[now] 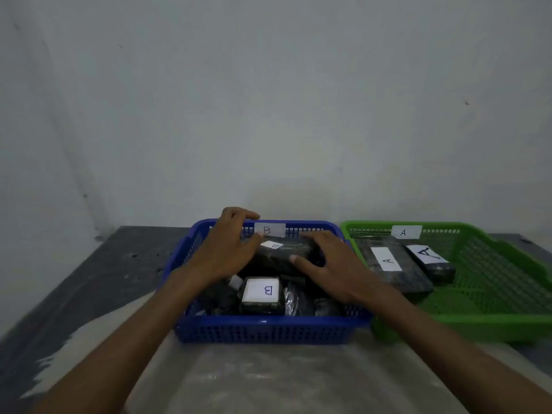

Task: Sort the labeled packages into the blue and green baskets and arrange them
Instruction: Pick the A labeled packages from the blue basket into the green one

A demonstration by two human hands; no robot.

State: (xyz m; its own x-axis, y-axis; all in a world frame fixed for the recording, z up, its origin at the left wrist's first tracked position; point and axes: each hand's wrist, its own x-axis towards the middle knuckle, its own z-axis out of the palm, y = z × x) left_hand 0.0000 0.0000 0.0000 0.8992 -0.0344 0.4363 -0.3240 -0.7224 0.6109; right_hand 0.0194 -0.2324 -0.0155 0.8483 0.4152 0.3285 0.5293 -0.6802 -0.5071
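A blue basket point(263, 328) tagged B holds several black wrapped packages. Both my hands reach into it. My left hand point(227, 249) and my right hand point(325, 261) grip the two ends of a long black package point(283, 252) with a small white label at the basket's far side. In front of it lies a black package with a white B label point(261, 294). The green basket point(493, 318) tagged A stands to the right and holds a flat black package labelled A point(391, 267) and a smaller package labelled A point(430, 259).
Both baskets sit on a grey, paint-stained table point(268, 377) pushed against a pale wall point(268, 115). The table's dark left part point(104, 279) lies beside the blue basket.
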